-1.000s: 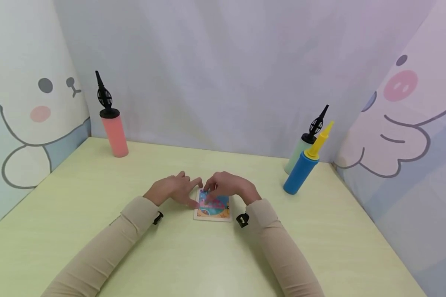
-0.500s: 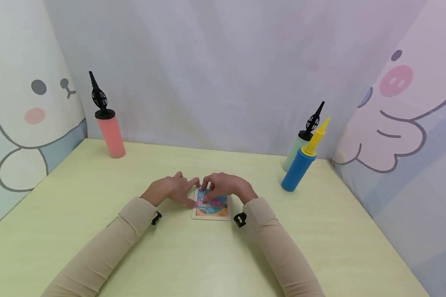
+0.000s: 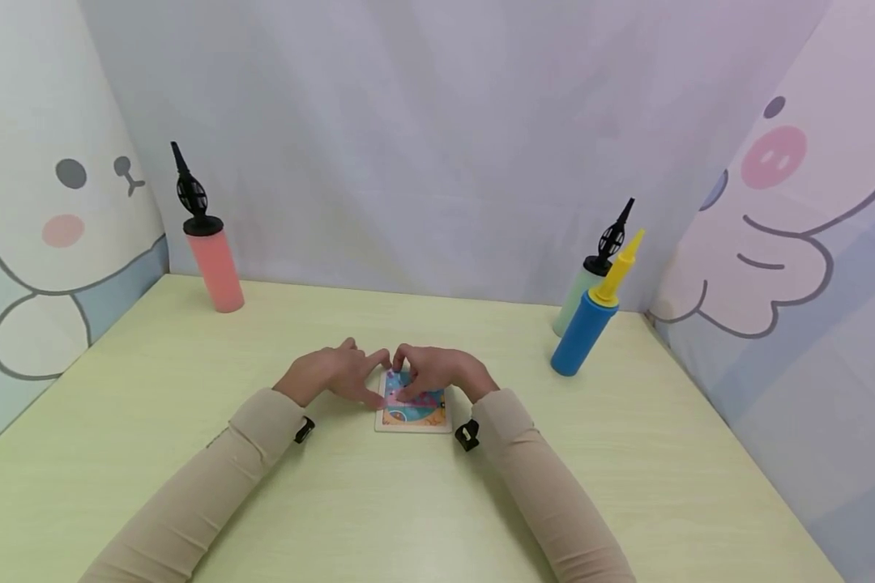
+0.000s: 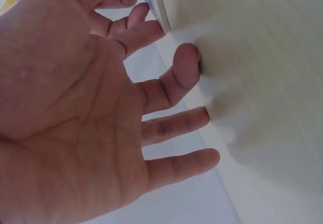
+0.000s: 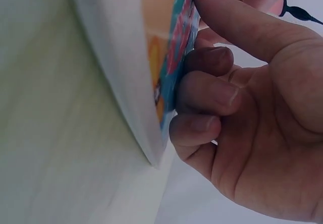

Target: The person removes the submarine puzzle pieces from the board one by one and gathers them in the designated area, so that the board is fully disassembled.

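A small flat picture board [image 3: 414, 414] with a pale rim and a blue, pink and orange print lies on the table. My left hand [image 3: 346, 374] is at its left side, thumb and forefinger at the edge. In the left wrist view, the other fingers [image 4: 176, 166] spread out toward the tabletop. From the right, my right hand [image 3: 437, 368] reaches over the board, its thumb [image 5: 232, 14] touching the print. Several of its other fingers [image 5: 207, 93] bend in beside the board's edge in the right wrist view. I see nothing held in either hand.
Toward the back left of the table [image 3: 321, 502] stands a pink hand pump [image 3: 217, 271] with a black nozzle. A blue hand pump [image 3: 585, 334] with a yellow nozzle is at the right, in front of a pale green one [image 3: 574, 295]. A pale curtain [image 3: 408, 162] hangs behind.
My right hand has lowered slightly over the board and its thumb now lies flatter on the print. The left hand stays at the board's left edge. The head view has shifted a little.
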